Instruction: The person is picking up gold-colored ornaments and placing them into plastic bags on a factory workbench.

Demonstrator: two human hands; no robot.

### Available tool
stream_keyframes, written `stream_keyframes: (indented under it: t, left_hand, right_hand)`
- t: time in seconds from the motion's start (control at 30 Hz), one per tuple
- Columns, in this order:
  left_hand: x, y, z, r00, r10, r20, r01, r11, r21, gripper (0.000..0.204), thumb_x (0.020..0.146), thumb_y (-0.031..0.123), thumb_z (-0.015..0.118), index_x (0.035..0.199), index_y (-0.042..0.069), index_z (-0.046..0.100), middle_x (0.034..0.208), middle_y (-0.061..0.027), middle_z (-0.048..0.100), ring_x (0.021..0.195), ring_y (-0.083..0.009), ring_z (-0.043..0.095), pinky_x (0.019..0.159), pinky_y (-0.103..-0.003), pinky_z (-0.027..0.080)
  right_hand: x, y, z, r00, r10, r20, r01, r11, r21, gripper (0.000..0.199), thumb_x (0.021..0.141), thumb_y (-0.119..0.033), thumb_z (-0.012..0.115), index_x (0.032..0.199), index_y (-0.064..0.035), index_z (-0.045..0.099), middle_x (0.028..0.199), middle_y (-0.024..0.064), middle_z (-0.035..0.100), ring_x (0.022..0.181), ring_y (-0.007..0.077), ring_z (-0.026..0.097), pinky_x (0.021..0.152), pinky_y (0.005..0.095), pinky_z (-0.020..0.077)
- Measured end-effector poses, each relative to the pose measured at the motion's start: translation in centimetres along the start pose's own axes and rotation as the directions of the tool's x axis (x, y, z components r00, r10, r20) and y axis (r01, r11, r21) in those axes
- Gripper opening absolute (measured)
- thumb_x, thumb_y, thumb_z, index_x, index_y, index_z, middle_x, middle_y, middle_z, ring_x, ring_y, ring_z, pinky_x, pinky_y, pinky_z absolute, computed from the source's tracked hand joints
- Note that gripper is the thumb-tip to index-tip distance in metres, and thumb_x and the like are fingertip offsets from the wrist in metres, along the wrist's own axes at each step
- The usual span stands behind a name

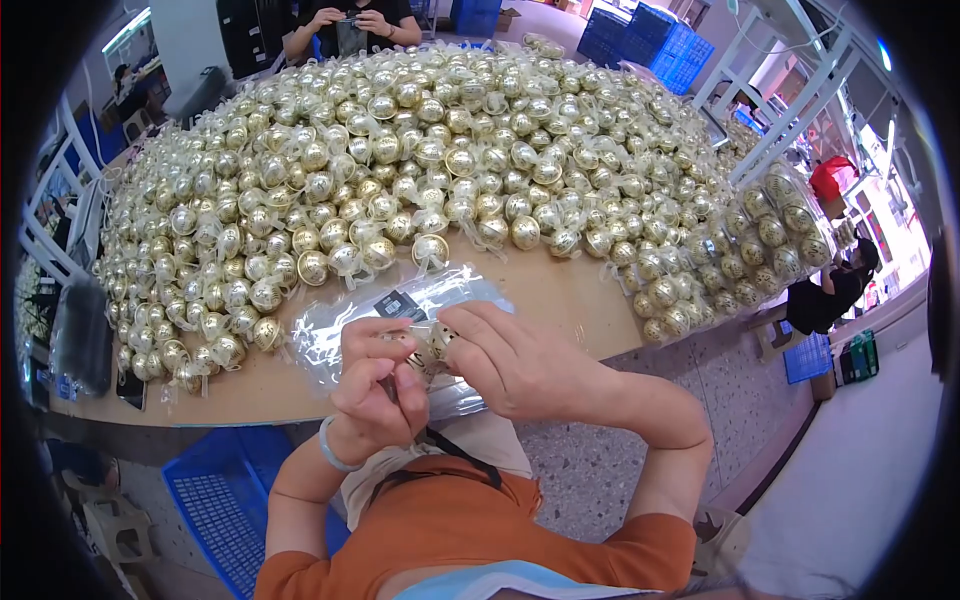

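Close to the table's front edge, my two hands come together around gold bauble ornaments (pixel 439 346). My left hand (pixel 378 388), with a pale band at its wrist, has its fingers bent and closed on the left side of them. From the other side, my right hand (pixel 512 362) grips with curled fingers that cover much of the gold surface. How many baubles are in the grip I cannot tell. Under and beyond my hands lie clear plastic bags (pixel 335 325), with a dark label (pixel 398 306) showing on top.
A wide heap of gold baubles (pixel 400 160) with sheer ribbons covers most of the brown table (pixel 575 300). Packed baubles (pixel 770 235) stand at the right. A blue crate (pixel 215 500) is below the table at left. Another person's hands (pixel 350 20) work across the table.
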State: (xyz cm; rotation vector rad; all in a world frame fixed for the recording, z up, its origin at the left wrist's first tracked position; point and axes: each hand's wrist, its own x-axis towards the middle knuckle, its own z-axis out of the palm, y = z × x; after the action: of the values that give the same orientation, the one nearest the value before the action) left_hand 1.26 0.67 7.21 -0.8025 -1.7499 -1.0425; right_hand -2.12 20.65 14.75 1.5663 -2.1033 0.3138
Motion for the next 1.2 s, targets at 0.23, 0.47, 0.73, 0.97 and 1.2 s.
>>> stream_keyframes:
  t: [0.23,0.47,0.73,0.97,1.2]
  left_hand:
    - [0.5,0.0,-1.0,0.995,0.079,-0.057,-0.078,0.997,0.022,0.046,0.085,-0.003,0.052,0.123,0.01,0.031,0.11,-0.0179,0.055,0.095,-0.0391,0.061,0.078,-0.049,0.051]
    - [1.0,-0.5,-1.0,0.969,0.216,-0.119,-0.194,0.966,0.17,0.047,0.091,0.0,0.054,0.129,0.015,0.031,0.116,-0.0163,0.053,0.097,-0.0418,0.062,0.076,-0.051,0.048]
    - [3.3,-1.9,-1.8,0.86,0.496,0.123,-0.503,0.78,0.371,0.032,0.101,0.023,0.056,0.116,0.016,0.029,0.114,-0.0124,0.051,0.092,-0.0377,0.064,0.068,-0.049,0.049]
    - [2.4,-0.7,-1.0,0.971,0.237,0.014,-0.237,0.972,-0.003,0.025,0.087,0.0,0.049,0.106,0.01,0.036,0.108,-0.0109,0.055,0.096,-0.0387,0.064,0.076,-0.052,0.049]
    - [1.7,1.0,0.9,0.973,0.194,0.121,-0.148,0.938,-0.315,0.014,0.088,0.004,0.053,0.095,0.009,0.041,0.107,-0.0098,0.059,0.093,-0.0368,0.064,0.074,-0.048,0.048]
  right_hand:
    - [0.6,1.3,0.2,0.953,0.303,0.026,-0.269,0.801,0.535,0.019,0.083,-0.01,0.078,0.095,-0.0026,0.066,0.121,0.0162,0.064,0.101,0.0282,0.066,0.085,0.0337,0.0536]
    - [0.5,-0.4,0.9,0.792,0.602,0.105,-0.425,0.42,0.802,0.007,0.084,-0.008,0.08,0.09,-0.0068,0.077,0.133,0.0128,0.061,0.119,0.0175,0.06,0.096,0.033,0.05]
    - [0.4,0.0,1.0,0.747,0.664,0.021,-0.372,0.392,0.841,0.008,0.081,-0.006,0.082,0.086,-0.0036,0.077,0.137,0.0158,0.057,0.127,0.0216,0.055,0.101,0.0347,0.0493]
    - [-0.2,0.2,1.4,0.565,0.736,-0.373,-0.442,0.652,0.615,0.035,0.077,-0.011,0.087,0.108,-0.0052,0.073,0.131,0.0177,0.058,0.12,0.0242,0.057,0.097,0.0373,0.0514]
    - [-5.1,-1.3,0.6,0.869,0.462,0.174,-0.331,0.283,0.9,0.037,0.1,-0.015,0.061,0.135,-0.0067,0.062,0.137,0.0145,0.061,0.13,0.0271,0.053,0.103,0.0404,0.0461]
